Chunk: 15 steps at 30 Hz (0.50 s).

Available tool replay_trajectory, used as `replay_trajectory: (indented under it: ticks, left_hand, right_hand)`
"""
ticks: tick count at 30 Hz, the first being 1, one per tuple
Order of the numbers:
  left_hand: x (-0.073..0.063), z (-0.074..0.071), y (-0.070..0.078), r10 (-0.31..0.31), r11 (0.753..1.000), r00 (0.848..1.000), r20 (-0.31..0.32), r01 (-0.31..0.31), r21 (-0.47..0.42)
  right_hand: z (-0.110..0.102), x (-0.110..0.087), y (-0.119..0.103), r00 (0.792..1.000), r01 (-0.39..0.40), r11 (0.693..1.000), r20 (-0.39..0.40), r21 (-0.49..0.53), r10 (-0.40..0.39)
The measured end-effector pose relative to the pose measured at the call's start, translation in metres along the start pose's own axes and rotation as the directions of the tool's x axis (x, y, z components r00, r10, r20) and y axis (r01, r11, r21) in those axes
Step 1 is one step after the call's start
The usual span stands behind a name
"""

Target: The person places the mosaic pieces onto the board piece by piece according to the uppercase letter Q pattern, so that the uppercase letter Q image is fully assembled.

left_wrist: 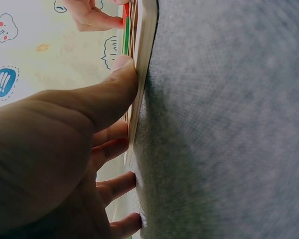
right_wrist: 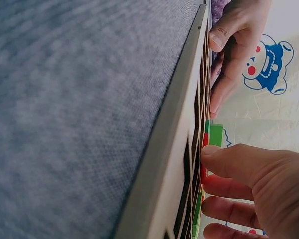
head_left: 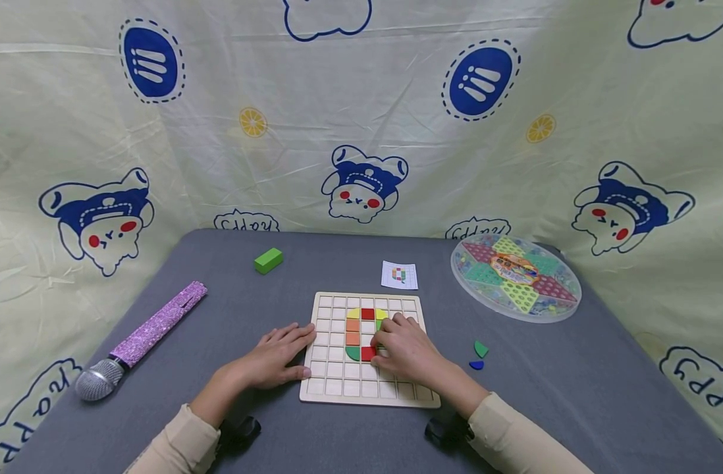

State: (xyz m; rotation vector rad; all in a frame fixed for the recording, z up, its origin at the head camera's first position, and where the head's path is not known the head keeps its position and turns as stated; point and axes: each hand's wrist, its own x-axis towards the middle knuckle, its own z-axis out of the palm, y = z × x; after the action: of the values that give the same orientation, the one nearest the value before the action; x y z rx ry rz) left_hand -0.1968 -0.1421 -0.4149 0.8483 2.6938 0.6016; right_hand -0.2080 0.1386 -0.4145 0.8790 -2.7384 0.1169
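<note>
On the table lies a wooden grid board (head_left: 332,388) with colored tiles set in its squares. My right hand (head_left: 405,349) is over the board, its thumb and index fingertip at a red square tile (head_left: 368,353) in the lower row, which they pinch. A green quarter-round tile (head_left: 352,353) sits left of it. Above are two orange tiles (head_left: 352,331), a yellow tile (head_left: 353,313), another red tile (head_left: 368,314) and a second yellow tile (head_left: 382,314). Part of the right column is hidden by my hand. My left hand (head_left: 272,359) rests at the board's left edge, fingers spread, thumb touching the rim.
A green quarter-round piece (head_left: 481,349) and a blue piece (head_left: 477,365) lie right of the board. Behind it is a pattern card (head_left: 400,275). A green block (head_left: 268,261), a glittery microphone (head_left: 160,326) and a round game box (head_left: 515,276) stand around.
</note>
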Motion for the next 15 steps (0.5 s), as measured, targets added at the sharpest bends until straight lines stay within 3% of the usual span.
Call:
replay_trajectory:
  ticks: [10, 15]
  left_hand:
    - [0.001, 0.0, 0.0, 0.003, 1.0, 1.0, -0.002, -0.003, 0.002]
    - [0.002, 0.0, 0.0, -0.005, 1.0, 1.0, -0.002, 0.005, 0.0]
  right_hand:
    - [-0.005, -0.007, 0.006, 1.0, -0.021, 0.999, -0.02, 0.026, 0.021]
    - [-0.013, -0.017, 0.02, 0.997, -0.076, 0.995, -0.013, 0.064, 0.077]
